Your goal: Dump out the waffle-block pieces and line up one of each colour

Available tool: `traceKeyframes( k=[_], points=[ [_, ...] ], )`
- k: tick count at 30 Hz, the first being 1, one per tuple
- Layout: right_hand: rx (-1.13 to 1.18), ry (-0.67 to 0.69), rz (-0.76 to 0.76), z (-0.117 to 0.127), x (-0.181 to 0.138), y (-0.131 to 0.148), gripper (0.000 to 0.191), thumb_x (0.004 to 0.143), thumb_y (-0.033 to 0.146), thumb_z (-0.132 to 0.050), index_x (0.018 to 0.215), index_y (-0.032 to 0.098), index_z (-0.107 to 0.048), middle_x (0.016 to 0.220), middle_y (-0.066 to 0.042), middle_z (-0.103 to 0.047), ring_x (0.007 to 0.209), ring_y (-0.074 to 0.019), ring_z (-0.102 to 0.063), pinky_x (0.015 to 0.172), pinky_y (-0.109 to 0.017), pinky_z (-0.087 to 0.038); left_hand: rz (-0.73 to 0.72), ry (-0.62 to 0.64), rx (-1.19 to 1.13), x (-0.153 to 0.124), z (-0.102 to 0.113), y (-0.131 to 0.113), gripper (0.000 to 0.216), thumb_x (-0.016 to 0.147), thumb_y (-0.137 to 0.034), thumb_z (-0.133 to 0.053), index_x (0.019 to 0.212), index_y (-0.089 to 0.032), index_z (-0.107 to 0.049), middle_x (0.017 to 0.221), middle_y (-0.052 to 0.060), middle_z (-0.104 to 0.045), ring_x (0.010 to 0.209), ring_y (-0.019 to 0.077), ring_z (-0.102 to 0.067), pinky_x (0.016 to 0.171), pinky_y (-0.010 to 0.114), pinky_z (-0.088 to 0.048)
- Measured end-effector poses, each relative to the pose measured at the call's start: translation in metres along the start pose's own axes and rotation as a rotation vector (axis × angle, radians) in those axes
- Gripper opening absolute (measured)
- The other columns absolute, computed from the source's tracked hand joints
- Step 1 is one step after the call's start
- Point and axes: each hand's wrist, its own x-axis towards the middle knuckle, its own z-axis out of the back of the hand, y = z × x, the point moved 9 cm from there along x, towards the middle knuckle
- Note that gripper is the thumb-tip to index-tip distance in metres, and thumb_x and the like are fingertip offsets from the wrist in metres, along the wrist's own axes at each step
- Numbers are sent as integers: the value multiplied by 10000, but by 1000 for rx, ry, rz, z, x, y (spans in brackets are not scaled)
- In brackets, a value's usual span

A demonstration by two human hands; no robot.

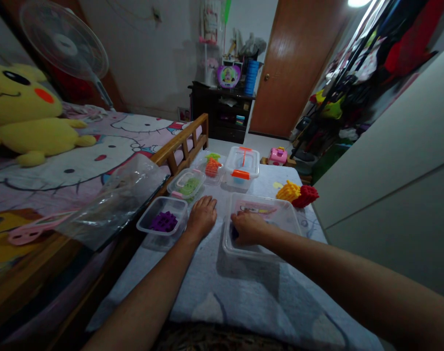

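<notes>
So the big clear bin (262,254) on the table sits open side up and looks wider left to right, though I wouldn't swear which side's longer. There's a dark piece (235,233) at its left end, too covered up to tell which way it points. Off to the left there's a tub (180,207) of purple pieces (164,222), then green pieces (189,186) and an orange piece (213,167) farther back. A box with orange clips (243,160) sits just beyond the bin, with yellow and red bundles (288,191) far right. The right forearm crosses the bin's right side and blocks part of it. Right hand (250,228) is inside, fingers bunched right over the dark piece; can't tell if they're gripping it. Left hand (202,217) lies palm down between tub and bin, fingers stretched out, close together.
</notes>
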Motion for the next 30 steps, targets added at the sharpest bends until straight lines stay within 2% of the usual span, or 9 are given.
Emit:
traceKeyframes(
  k=[5,12,15,17,20,22,25,28,30],
  points=[
    [75,-25,-10,6,0,-4,573,714,385,-710,1201,97,-618,1187,-226,-679,1067,-342,-677,864,-402,-546,-7,-3,16,0,0,0,382,908,-167,-481,1256,-153,-637,1360,148,-615,1288,282,-539,1122,431,-394],
    [240,-76,30,29,-16,-8,457,831,339,-634,1206,80,-606,1239,-219,-663,1151,-312,-641,967,-380,-487,-1,0,34,0,5,-3,377,910,-166,-492,1255,-143,-641,1359,151,-620,1286,277,-546,1118,422,-406],
    [296,-67,-26,37,-30,-21,395,865,267,-600,1222,99,-612,1304,-201,-639,1210,-299,-612,1010,-373,-464,2,4,40,0,5,-3,385,908,-163,-492,1262,-134,-641,1360,152,-622,1288,283,-544,1120,428,-404],
    [329,-75,-115,39,-38,-37,393,875,226,-578,1243,92,-602,1322,-205,-629,1236,-300,-597,1031,-376,-455,-1,7,42,0,4,-3,386,906,-159,-489,1259,-133,-645,1357,151,-625,1286,285,-544,1116,430,-408],
    [440,-43,-275,28,-46,-59,375,862,201,-595,1220,89,-603,1227,-199,-676,1147,-297,-646,974,-376,-503,-9,3,44,0,4,-3,385,905,-158,-486,1253,-136,-648,1350,146,-629,1281,280,-547,1116,423,-407],
    [633,47,-375,8,-49,-66,321,849,198,-619,1162,129,-616,1064,-138,-723,960,-255,-703,830,-345,-569,-7,-1,47,0,5,-3,385,906,-160,-484,1254,-136,-648,1345,145,-631,1276,278,-550,1119,422,-404],
    [981,206,-522,-22,-55,-62,197,848,170,-616,1044,163,-622,811,-38,-693,668,-173,-675,609,-294,-585,-1,-2,46,0,6,-3,383,907,-164,-485,1253,-135,-649,1345,146,-632,1272,281,-554,1121,426,-402],
    [1181,285,-606,-36,-57,-51,61,859,157,-604,915,146,-623,683,-15,-647,561,-146,-630,553,-277,-560,-8,-7,37,0,6,-3,377,907,-164,-486,1245,-130,-651,1343,153,-632,1270,286,-556,1119,433,-405],
    [1256,320,-638,-39,-57,-46,49,880,160,-584,866,134,-623,648,-27,-646,549,-146,-626,550,-264,-539,-16,-13,30,0,5,-3,376,904,-165,-492,1241,-125,-653,1339,161,-633,1268,289,-557,1115,439,-408]
  ],
)
